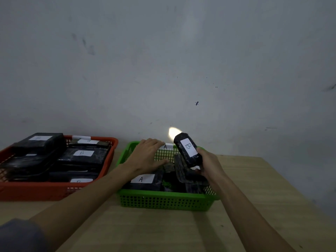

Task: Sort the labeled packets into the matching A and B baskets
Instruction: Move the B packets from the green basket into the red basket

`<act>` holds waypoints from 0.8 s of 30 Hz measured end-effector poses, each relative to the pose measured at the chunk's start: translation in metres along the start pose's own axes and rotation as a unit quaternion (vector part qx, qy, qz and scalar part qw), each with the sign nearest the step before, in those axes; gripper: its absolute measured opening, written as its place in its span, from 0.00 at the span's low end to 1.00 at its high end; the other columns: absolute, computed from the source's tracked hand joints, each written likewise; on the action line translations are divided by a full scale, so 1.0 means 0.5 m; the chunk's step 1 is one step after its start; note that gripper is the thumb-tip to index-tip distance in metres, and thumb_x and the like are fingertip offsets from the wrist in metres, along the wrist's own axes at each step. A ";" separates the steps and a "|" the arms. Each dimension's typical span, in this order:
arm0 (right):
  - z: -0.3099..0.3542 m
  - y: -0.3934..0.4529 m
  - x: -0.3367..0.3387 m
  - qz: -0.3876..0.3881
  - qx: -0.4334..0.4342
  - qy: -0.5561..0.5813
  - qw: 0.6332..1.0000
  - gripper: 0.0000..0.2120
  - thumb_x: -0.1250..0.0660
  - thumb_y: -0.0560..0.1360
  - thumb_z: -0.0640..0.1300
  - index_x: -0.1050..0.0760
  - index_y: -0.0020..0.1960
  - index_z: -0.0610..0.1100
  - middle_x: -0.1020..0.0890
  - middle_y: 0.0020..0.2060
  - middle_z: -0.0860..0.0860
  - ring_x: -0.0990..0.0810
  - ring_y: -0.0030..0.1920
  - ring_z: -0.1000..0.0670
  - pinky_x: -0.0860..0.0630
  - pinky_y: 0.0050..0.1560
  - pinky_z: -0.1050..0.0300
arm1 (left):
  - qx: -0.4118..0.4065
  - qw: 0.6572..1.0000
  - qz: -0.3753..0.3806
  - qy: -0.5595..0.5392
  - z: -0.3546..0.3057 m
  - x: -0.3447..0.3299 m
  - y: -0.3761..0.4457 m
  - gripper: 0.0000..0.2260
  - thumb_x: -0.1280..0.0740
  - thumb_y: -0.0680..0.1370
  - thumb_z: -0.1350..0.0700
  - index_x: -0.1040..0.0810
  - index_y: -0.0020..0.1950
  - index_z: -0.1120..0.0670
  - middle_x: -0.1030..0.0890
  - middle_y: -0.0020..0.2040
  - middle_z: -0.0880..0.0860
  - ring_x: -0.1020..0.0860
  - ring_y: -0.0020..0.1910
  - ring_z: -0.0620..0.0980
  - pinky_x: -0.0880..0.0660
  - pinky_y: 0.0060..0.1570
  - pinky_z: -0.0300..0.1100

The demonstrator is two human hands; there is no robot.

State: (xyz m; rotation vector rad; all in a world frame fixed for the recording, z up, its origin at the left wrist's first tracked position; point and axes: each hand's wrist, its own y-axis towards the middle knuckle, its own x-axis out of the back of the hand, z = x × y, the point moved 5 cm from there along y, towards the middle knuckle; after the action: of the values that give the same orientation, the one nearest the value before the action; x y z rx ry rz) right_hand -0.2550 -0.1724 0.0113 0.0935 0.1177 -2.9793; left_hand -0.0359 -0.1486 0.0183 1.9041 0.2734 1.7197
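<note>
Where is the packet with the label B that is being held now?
The B packet is in the right hand, raised above the green basket, right of centre in the head view.

B basket (109, 157) left, A basket (163, 200) right

Black B-labelled packet (188, 149) tilted above green A basket (169, 201); red basket (36, 191) holds B packets (81, 155).

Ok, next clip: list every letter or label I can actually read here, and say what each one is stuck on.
"B": held packet in the right hand.
"A": tag on the green basket, beside the left hand.
"A": packet in the green basket.
"B": middle packet in the red basket.
Faint, likely "B": rear packet.
Cut off or blurred: front packet label, rear right label.
</note>
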 end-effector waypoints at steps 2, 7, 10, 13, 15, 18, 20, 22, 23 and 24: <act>0.004 -0.005 0.003 -0.013 0.024 -0.046 0.999 0.13 0.39 0.81 0.48 0.18 0.56 0.45 0.14 0.47 0.48 0.16 0.47 0.47 0.17 0.43 0.50 | 0.000 0.998 0.054 -0.013 -0.011 -0.020 0.008 0.34 0.38 0.73 0.31 0.27 0.70 0.52 0.22 0.65 0.52 0.26 0.64 0.52 0.36 0.68 0.50; 0.007 -0.017 0.012 -0.068 0.122 -0.185 0.973 0.14 0.41 0.82 0.49 0.19 0.48 0.46 0.16 0.43 0.49 0.18 0.44 0.51 0.24 0.37 0.58 | 0.016 0.979 0.202 0.017 -0.040 -0.076 0.043 0.30 0.33 0.72 0.33 0.24 0.64 0.54 0.18 0.57 0.54 0.23 0.59 0.55 0.34 0.66 0.51; -0.006 -0.023 0.020 -0.096 0.135 -0.192 0.967 0.13 0.41 0.82 0.49 0.19 0.47 0.47 0.17 0.42 0.51 0.18 0.44 0.52 0.22 0.39 0.55 | 0.047 0.955 0.292 0.015 -0.050 -0.103 0.049 0.24 0.30 0.70 0.35 0.23 0.54 0.54 0.19 0.54 0.53 0.23 0.56 0.53 0.38 0.66 0.50; -0.022 -0.027 0.038 -0.151 0.148 -0.161 0.964 0.14 0.40 0.81 0.48 0.19 0.44 0.47 0.17 0.40 0.51 0.19 0.42 0.53 0.23 0.36 0.59 | 0.083 0.944 0.314 -0.059 -0.044 -0.105 0.049 0.19 0.25 0.72 0.46 0.24 0.55 0.56 0.20 0.56 0.55 0.23 0.57 0.56 0.27 0.55 0.47; -0.031 -0.026 0.047 -0.173 0.137 -0.138 0.965 0.13 0.40 0.81 0.48 0.20 0.44 0.47 0.17 0.40 0.51 0.18 0.42 0.53 0.24 0.36 0.60 | 0.120 0.928 0.325 -0.138 -0.026 -0.090 0.042 0.24 0.23 0.71 0.54 0.28 0.63 0.56 0.24 0.61 0.53 0.24 0.58 0.55 0.25 0.56 0.49; -0.037 -0.020 0.044 -0.163 0.124 -0.147 0.968 0.13 0.40 0.81 0.47 0.20 0.44 0.45 0.17 0.40 0.50 0.19 0.42 0.51 0.23 0.39 0.54 | 0.144 0.913 0.314 -0.217 0.005 -0.064 0.032 0.31 0.23 0.69 0.61 0.33 0.67 0.54 0.24 0.61 0.52 0.25 0.58 0.53 0.24 0.55 0.47; -0.036 -0.018 0.041 -0.161 0.122 -0.163 0.966 0.14 0.40 0.80 0.47 0.21 0.42 0.45 0.18 0.38 0.49 0.21 0.40 0.50 0.27 0.37 0.55 | 0.156 0.893 0.299 -0.298 0.014 -0.056 0.026 0.32 0.24 0.69 0.66 0.36 0.68 0.54 0.23 0.61 0.55 0.23 0.59 0.54 0.22 0.56 0.49; -0.038 -0.019 0.040 -0.161 0.116 -0.163 0.966 0.14 0.41 0.81 0.47 0.21 0.42 0.44 0.18 0.39 0.49 0.21 0.41 0.49 0.29 0.36 0.55 | 0.159 0.866 0.285 -0.378 0.013 -0.055 0.019 0.32 0.27 0.69 0.71 0.37 0.66 0.53 0.25 0.62 0.57 0.22 0.58 0.54 0.19 0.50 0.48; -0.038 -0.019 0.041 -0.161 0.114 -0.160 0.967 0.14 0.41 0.81 0.48 0.21 0.43 0.44 0.18 0.39 0.49 0.21 0.41 0.49 0.29 0.37 0.56 | 0.157 0.856 0.280 -0.405 0.011 -0.056 0.016 0.32 0.27 0.69 0.73 0.38 0.65 0.53 0.26 0.63 0.57 0.22 0.58 0.54 0.18 0.48 0.47; -0.039 -0.019 0.043 -0.161 0.113 -0.160 0.967 0.14 0.41 0.81 0.48 0.21 0.43 0.44 0.18 0.40 0.49 0.21 0.41 0.50 0.29 0.36 0.56 | 0.156 0.850 0.278 -0.420 0.008 -0.060 0.014 0.33 0.27 0.68 0.73 0.38 0.65 0.53 0.28 0.64 0.56 0.22 0.58 0.54 0.18 0.47 0.47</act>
State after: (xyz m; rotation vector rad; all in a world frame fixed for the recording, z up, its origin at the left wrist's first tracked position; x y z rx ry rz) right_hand -0.2768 -0.1645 -0.0090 -0.4197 -0.2734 -3.2650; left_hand -0.0381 -0.1703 -0.0036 2.9819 -0.4033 0.9735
